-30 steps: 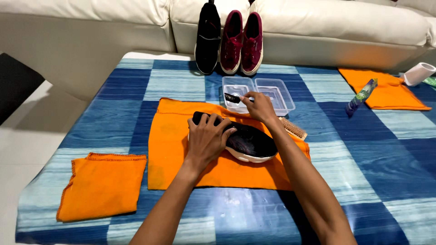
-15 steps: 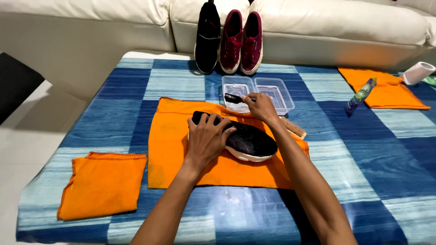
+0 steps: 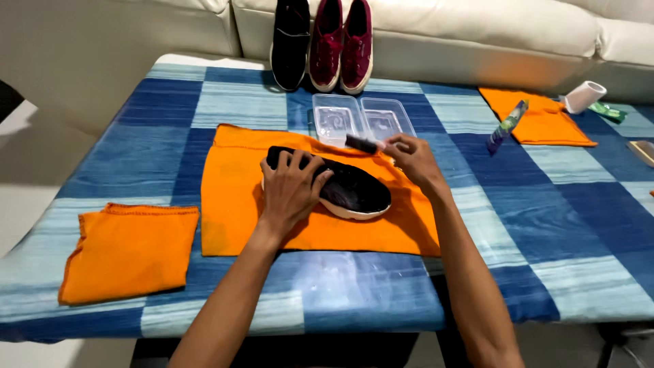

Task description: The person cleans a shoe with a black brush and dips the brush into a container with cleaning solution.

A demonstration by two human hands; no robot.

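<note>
A black slip-on shoe (image 3: 354, 191) with a white sole lies on an orange cloth (image 3: 235, 184) in the middle of the table. My left hand (image 3: 289, 187) rests flat on the shoe's near end, gripping it. My right hand (image 3: 412, 157) is just beyond the shoe's toe and holds a small dark brush (image 3: 361, 144) over the edge of two clear plastic trays (image 3: 361, 119).
A blue checked cloth (image 3: 545, 218) covers the table. A folded orange cloth (image 3: 129, 249) lies at front left, another (image 3: 538, 119) at back right with a tube (image 3: 507, 125). A black shoe (image 3: 291, 41) and two maroon shoes (image 3: 340, 41) stand against a white sofa (image 3: 477, 41). A white roll (image 3: 584, 96) sits far right.
My right hand with the brush has shifted slightly from over the trays toward the shoe. My left hand stays on the shoe.
</note>
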